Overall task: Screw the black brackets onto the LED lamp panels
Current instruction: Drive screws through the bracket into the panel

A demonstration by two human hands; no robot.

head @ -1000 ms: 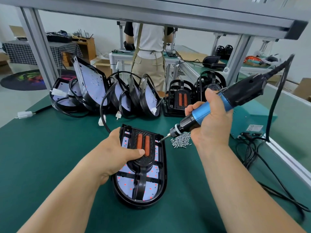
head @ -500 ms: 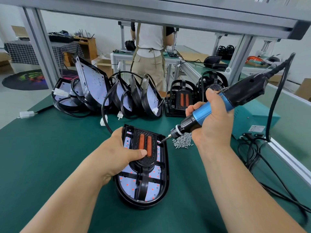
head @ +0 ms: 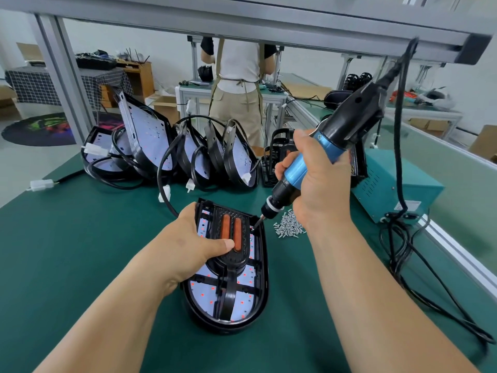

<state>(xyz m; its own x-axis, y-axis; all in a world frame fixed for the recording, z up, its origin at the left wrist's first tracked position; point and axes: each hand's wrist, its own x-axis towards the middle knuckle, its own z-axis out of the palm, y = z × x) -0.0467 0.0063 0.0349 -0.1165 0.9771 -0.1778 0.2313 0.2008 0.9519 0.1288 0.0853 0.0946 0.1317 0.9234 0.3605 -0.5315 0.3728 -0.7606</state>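
Note:
An oval LED lamp panel [head: 250, 294] lies flat on the green mat in front of me, a black bracket [head: 231, 265] with two orange strips fitted on it. My left hand [head: 193, 246] grips the panel's left edge, its thumb pressing on the bracket. My right hand [head: 317, 184] holds a blue and black electric screwdriver [head: 309, 168], tilted steeply, with its bit touching the bracket's upper right corner. A small pile of silver screws [head: 289, 228] lies just right of the panel.
Several more lamp panels [head: 150, 141] with black cables lean together at the back of the mat. A teal power box [head: 395, 187] sits at the right with cords [head: 403, 254] trailing over the mat. Another person [head: 236, 84] stands at a far bench.
The screwdriver has swung more upright and its bit has come down onto the bracket's upper right corner. My left hand stays on the panel.

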